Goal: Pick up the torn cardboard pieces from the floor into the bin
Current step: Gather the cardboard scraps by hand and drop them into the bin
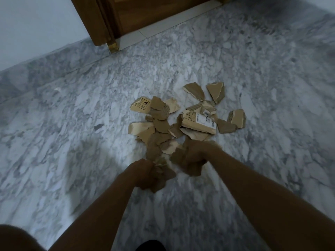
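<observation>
Head view: left hand (140, 171) and right hand (197, 153) each clutch cardboard pieces (163, 175) at pile's near edge.

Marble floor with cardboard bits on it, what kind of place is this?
Probably a room or hallway inside a home: a grey-white marble floor strewn with torn cardboard pieces, a wooden door in its frame, and a plain pale wall.

I see a grey-veined marble floor (68, 145) meeting a pale wall (36, 24) at far left, and a brown wooden door (154, 11) above a light threshold strip (163, 27), with a brass-coloured foot (112, 47) on its frame.
</observation>
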A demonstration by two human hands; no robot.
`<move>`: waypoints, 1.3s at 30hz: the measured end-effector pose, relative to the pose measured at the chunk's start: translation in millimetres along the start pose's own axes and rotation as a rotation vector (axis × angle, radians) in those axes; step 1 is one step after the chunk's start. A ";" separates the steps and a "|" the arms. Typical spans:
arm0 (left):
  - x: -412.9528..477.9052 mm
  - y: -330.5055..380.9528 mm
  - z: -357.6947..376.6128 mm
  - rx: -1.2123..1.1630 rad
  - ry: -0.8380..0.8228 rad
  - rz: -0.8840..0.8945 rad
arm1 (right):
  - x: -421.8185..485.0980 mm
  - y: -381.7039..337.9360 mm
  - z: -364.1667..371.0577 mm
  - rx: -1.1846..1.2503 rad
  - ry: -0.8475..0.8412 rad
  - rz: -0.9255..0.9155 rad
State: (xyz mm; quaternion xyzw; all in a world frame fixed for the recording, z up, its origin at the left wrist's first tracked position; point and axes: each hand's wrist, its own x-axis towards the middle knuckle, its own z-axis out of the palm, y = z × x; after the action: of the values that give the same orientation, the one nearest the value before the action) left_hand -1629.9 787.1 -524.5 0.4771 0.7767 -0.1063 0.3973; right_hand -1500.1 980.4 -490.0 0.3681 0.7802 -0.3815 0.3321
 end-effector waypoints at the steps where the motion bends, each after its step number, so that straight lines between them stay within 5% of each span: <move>1: 1.1 4.4 -3.5 -0.025 -0.027 0.008 | -5.2 10.9 -14.9 0.018 0.018 0.040; 6: 11.6 22.8 -19.4 -0.114 -0.071 0.017 | -22.7 70.2 -66.0 0.263 0.294 0.089; 10: 19.9 24.4 -22.5 -0.121 -0.072 0.047 | -0.2 96.6 -39.3 0.370 0.294 0.122; 13: 23.2 26.9 -9.0 -0.049 0.090 0.073 | 19.7 102.4 4.3 0.113 0.436 0.135; 16: 32.9 24.3 14.8 0.020 0.243 0.155 | 24.3 100.9 20.2 0.173 0.552 0.110; 21: 25.3 40.9 2.1 -0.174 0.308 0.077 | 13.3 97.3 1.1 0.383 0.368 0.028; 29: 40.2 42.7 0.3 -0.159 0.191 -0.004 | 22.6 46.1 -86.5 -0.030 0.441 -0.227; 33: 48.2 40.4 8.1 -0.110 0.223 0.024 | 58.0 37.5 -75.2 -0.434 0.446 -0.223; 35: 46.8 39.1 9.5 -0.119 0.246 0.045 | 64.3 41.0 -60.2 -0.593 0.579 -0.238; 39: 49.4 36.3 4.9 -0.127 0.214 0.061 | 57.3 48.0 -36.7 -0.520 0.763 -0.385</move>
State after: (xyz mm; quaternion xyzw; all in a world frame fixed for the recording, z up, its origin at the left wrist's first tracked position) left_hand -1608.6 835.8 -555.4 0.4830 0.8050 0.0066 0.3445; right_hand -1498.2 1050.7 -534.6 0.2359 0.9691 -0.0671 0.0275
